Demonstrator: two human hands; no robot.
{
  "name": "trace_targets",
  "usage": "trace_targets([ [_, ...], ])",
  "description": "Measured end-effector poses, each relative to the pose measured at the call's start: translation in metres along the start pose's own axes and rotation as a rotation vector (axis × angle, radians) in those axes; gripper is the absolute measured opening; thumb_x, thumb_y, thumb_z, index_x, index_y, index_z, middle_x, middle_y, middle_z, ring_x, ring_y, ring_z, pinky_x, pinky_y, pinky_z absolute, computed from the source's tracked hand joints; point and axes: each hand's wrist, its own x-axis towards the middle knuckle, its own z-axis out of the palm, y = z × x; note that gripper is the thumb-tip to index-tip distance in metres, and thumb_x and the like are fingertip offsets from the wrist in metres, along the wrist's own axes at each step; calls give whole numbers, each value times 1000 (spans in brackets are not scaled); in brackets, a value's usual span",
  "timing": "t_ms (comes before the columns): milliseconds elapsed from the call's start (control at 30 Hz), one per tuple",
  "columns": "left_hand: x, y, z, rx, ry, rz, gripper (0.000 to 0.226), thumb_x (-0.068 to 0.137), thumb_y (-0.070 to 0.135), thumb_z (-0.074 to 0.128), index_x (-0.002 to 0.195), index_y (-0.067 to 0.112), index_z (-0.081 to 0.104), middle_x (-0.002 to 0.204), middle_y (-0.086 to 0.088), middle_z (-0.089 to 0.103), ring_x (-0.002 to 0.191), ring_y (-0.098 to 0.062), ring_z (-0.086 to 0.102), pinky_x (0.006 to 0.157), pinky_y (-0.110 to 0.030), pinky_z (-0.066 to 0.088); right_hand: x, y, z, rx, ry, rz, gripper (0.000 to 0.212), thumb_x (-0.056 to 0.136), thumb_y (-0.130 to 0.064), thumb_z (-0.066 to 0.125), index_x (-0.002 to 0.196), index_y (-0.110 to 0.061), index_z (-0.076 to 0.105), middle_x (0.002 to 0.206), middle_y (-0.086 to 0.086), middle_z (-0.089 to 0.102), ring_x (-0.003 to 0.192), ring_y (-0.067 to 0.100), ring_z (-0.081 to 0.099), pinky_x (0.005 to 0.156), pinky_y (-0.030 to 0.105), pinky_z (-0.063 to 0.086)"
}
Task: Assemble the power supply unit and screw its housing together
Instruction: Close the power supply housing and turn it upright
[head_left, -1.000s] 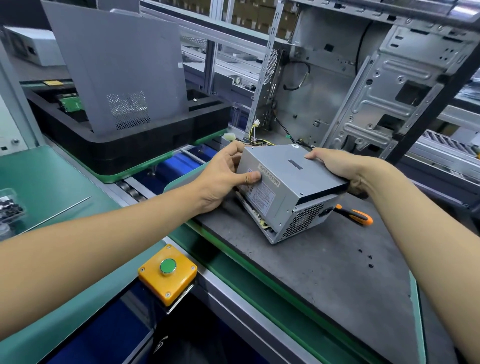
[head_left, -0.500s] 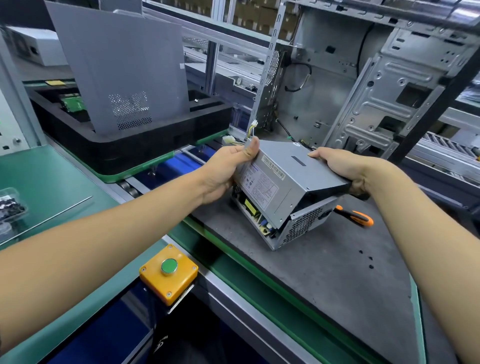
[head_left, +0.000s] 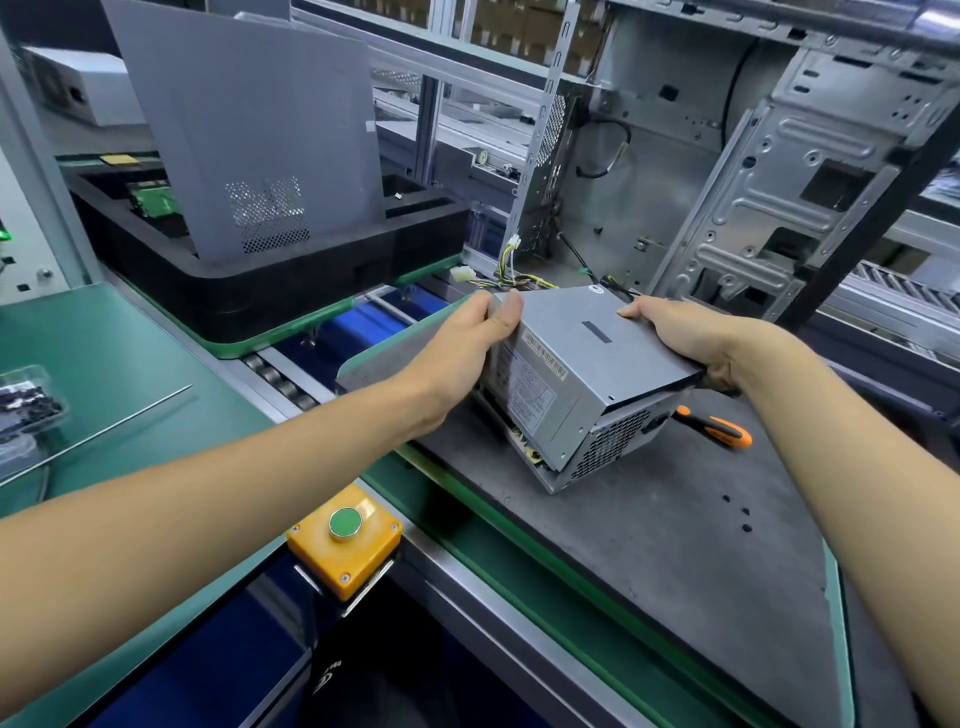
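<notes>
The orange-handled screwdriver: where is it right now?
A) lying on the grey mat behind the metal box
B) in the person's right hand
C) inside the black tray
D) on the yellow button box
A: the screwdriver lies on the grey mat, partly behind the power supply, untouched by either hand.

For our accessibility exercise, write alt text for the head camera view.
Two bare hands, left hand and right hand, grip a grey metal power supply box by its opposite sides, tilted above a dark grey work mat. An orange-handled screwdriver lies behind it, before an open silver computer case.
</notes>
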Motion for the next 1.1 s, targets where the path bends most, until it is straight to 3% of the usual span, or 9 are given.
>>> trace_targets([
  [200,-8,-7,-5,104,86,-29,25,107,51,43,104,27,40,93,7,49,70,13,51,75,-21,38,-4,1,1,-23,-26,7,34,100,-47,50,102,-19,68,69,2,74,48,17,67,40,21,49],
  [300,-13,5,-4,110,29,-82,32,111,41,34,121,11,40,98,2,45,90,-9,47,89,-25,40,-3,1,3,-48,-12,8,35,100,-47,50,102,-17,67,67,3,73,46,18,66,39,21,48],
  [467,-12,17,-2,167,-14,-24,30,112,9,34,86,11,49,100,-9,48,101,-14,41,86,-22,33,-1,6,5,-26,-6,-4,34,100,-47,50,108,-19,67,70,2,75,48,18,68,41,22,49],
  [567,-13,36,8,211,-70,-127,71,96,68,46,116,0,44,115,-6,46,109,-15,44,108,-26,34,1,6,6,-36,3,-4,35,99,-48,50,108,-19,67,71,3,75,49,18,68,41,22,49],
  [633,-23,26,0,348,-187,-126,64,102,65,29,135,11,34,126,2,49,117,-11,47,120,-37,31,2,6,7,-48,16,-5,35,98,-49,51,108,-20,68,71,3,75,49,19,68,41,22,49],
  [700,-21,10,-11,490,-229,-86,63,99,69,28,144,25,26,139,6,51,122,-7,52,107,-23,38,2,7,8,-58,11,-1,35,99,-49,50,107,-20,68,71,3,75,48,19,68,41,22,49],
  [800,-13,0,-12,590,-216,-33,87,77,98,26,141,38,23,138,10,55,115,-1,57,88,-14,37,2,7,8,-63,16,10,34,99,-49,50,104,-20,68,69,3,74,47,19,67,39,21,48],
  [933,-15,4,-11,724,-167,-70,100,65,106,17,124,26,32,123,-4,68,106,-19,65,93,-45,50,3,7,9,-69,26,13,34,99,-49,50,100,-20,67,66,3,74,45,19,67,38,20,46],
  [1100,-11,2,-13,689,-135,-90,81,77,97,29,110,23,42,119,-1,54,125,-20,50,110,-49,40,6,6,8,-55,19,15,33,99,-48,50,100,-20,67,65,4,73,44,20,66,38,22,47],
])
